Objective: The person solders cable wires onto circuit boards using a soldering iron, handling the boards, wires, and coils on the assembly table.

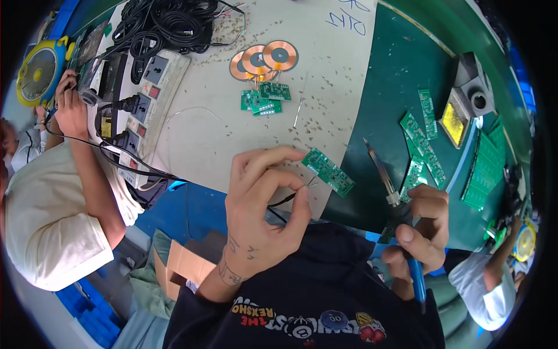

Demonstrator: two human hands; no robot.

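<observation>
While a slim green circuit board sits over the line where the surface turns from pale to green, the left hand meets its corner with the index fingertip, its grip pinching a black cable close by. The right hand clasps a soldering iron, tip apart from the board. Copper coils lie farther off.

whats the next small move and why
Probably bring the pointed metal tip of the blue-handled soldering iron toward the small rectangular green circuit board: the right hand holds the iron with its tip apart from the board, while the left hand pinches a thin black cable whose pale wire ends sit near the board's edge.
</observation>
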